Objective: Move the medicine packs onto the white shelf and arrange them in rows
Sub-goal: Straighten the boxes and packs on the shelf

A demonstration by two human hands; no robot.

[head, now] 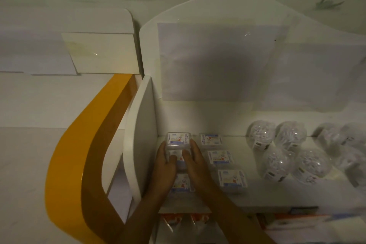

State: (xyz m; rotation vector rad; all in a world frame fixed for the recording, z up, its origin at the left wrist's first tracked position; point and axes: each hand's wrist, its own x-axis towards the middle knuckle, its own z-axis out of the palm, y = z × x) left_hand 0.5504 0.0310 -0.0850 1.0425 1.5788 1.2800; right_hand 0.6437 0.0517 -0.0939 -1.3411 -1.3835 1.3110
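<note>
Small clear-cased medicine packs with white and blue labels lie on the white shelf (277, 194) in two columns. In the left column, a far pack (178, 138) sits by the back corner, a middle pack (179, 157) lies between my hands, and a near pack (183, 183) shows partly under my wrists. My left hand (165, 162) presses the left side of the far and middle packs. On their right side my right hand (195, 161) does the same, thumb on the middle pack. The right column holds three packs (210, 139), (219, 157), (232, 180).
A white side panel (138, 134) bounds the shelf on the left, with an orange curved band (79, 154) beyond it. Several clear round containers (277, 156) of small white items fill the shelf's right half. Orange and white boxes (185, 219) sit on the level below.
</note>
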